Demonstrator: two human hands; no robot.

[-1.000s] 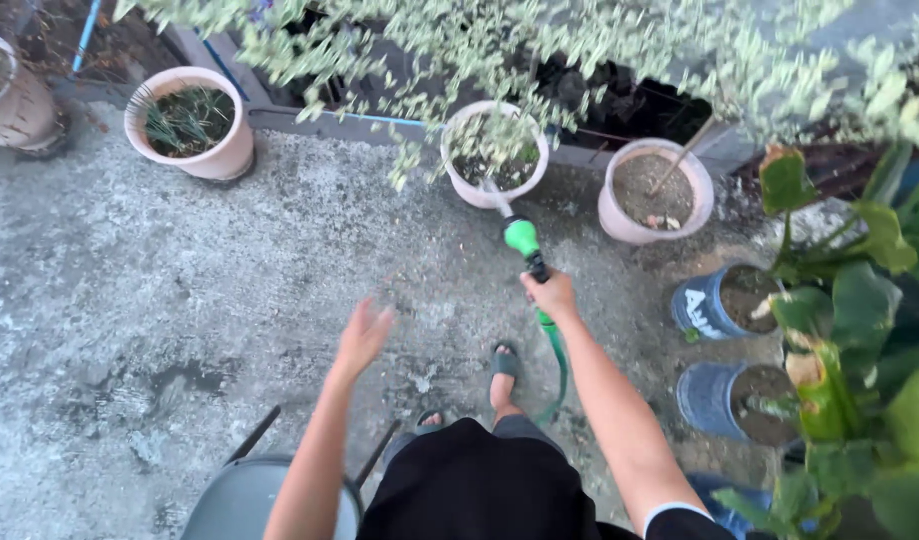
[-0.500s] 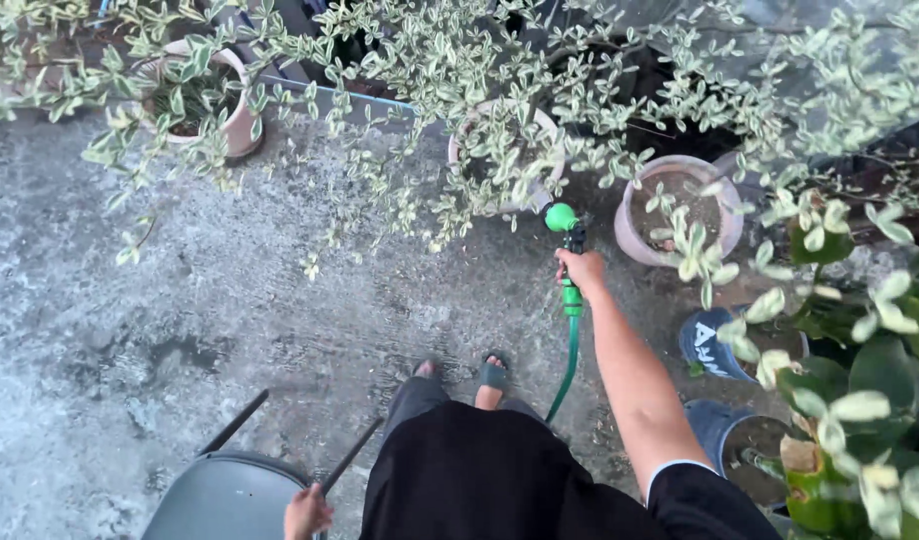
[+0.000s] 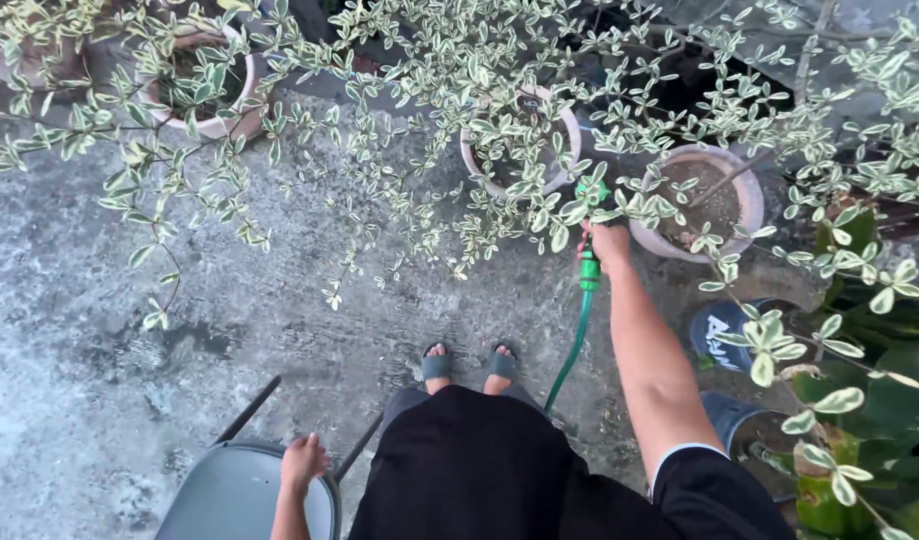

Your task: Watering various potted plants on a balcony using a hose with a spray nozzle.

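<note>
My right hand (image 3: 610, 243) grips a green spray nozzle (image 3: 589, 193) on a green hose (image 3: 572, 350), pointed toward a pink pot (image 3: 565, 165) that variegated branches partly hide. The nozzle head is half covered by leaves. My left hand (image 3: 303, 462) rests on the back edge of a grey metal chair (image 3: 242, 497) at the bottom left; its fingers curl over the rim. My feet in grey sandals (image 3: 468, 363) stand on wet concrete.
A second pink pot (image 3: 744, 190) with soil stands right of the nozzle, another pink pot (image 3: 220, 123) at upper left. Two dark blue pots (image 3: 715, 335) and big-leaved plants (image 3: 880, 400) crowd the right side. Overhanging branches (image 3: 380, 120) cover the top.
My left hand dropped from mid-air down onto the chair. My right hand and the nozzle moved forward and right, under the leaves, as the view rose into the branches.
</note>
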